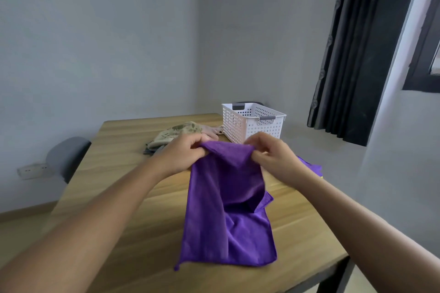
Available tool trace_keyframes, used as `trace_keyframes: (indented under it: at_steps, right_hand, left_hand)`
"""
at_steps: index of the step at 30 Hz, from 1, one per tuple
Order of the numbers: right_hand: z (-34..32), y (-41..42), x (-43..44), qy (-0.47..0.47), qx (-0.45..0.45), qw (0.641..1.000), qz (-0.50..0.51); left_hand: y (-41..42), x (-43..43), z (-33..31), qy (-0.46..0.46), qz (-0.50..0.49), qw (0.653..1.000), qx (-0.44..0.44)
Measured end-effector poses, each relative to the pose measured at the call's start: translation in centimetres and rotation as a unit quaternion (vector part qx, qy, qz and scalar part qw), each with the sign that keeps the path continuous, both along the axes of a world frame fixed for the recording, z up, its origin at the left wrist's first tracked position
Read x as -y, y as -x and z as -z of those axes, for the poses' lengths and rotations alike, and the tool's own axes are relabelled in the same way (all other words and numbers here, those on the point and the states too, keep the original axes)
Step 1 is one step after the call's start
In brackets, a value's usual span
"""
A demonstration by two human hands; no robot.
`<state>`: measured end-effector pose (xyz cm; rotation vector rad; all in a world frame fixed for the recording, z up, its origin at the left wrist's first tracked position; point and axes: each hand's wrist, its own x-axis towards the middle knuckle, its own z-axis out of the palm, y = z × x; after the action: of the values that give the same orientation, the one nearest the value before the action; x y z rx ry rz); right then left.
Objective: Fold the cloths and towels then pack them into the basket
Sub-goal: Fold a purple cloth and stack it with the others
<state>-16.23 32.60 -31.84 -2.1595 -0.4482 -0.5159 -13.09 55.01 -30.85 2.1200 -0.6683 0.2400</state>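
Currently left hand (181, 153) and right hand (273, 158) are pinching purple cloth (228, 211) at its far edge. Its long axis is running near-far.

you have open table (114, 150) to pass over on the left of the purple cloth (228, 221). ahead, the white basket (252, 123) stands at the far right corner, and the cloth pile (176, 133) lies against its left side, closing that gap.

My fingers (190, 150) feel soft, matt purple microfibre cloth (228, 209). Under it the light wooden counter (133, 197) is smooth, faintly sheened. Beyond the cloth, a white perforated plastic basket (252, 122) looks glossy.
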Motion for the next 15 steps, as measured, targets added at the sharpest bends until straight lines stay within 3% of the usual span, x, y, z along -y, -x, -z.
trace_keyframes:
  at_steps: [3, 5, 7, 9, 12, 15]
  right_hand:
    - [0.6, 0.4, -1.1, 0.063, 0.055, 0.996, -0.023]
    - [0.1, 0.7, -1.9, 0.006, 0.105, 0.994, -0.003]
    - [-1.2, 0.7, -1.5, -0.103, 0.095, 0.989, 0.038]
    - [-2.5, 0.6, -0.1, -0.128, 0.075, 0.986, 0.082]
    - [-3.0, 1.3, 0.3, -0.012, 0.014, 0.998, 0.064]
    - [-1.4, 2.6, -1.9, 0.124, -0.061, 0.990, 0.011]
  left_hand:
    - [-0.3, 1.8, -0.3, -0.002, -0.021, 0.999, 0.031]
    - [-0.4, 2.2, -0.3, -0.052, -0.014, 0.997, 0.057]
    - [-0.2, 1.8, -0.1, -0.171, -0.007, 0.982, 0.086]
    - [0.1, 1.1, 0.1, -0.232, -0.001, 0.968, 0.090]
    - [0.5, 0.8, -0.3, -0.176, -0.035, 0.979, 0.092]
    - [1.0, 1.8, -1.3, -0.202, -0.081, 0.969, 0.114]
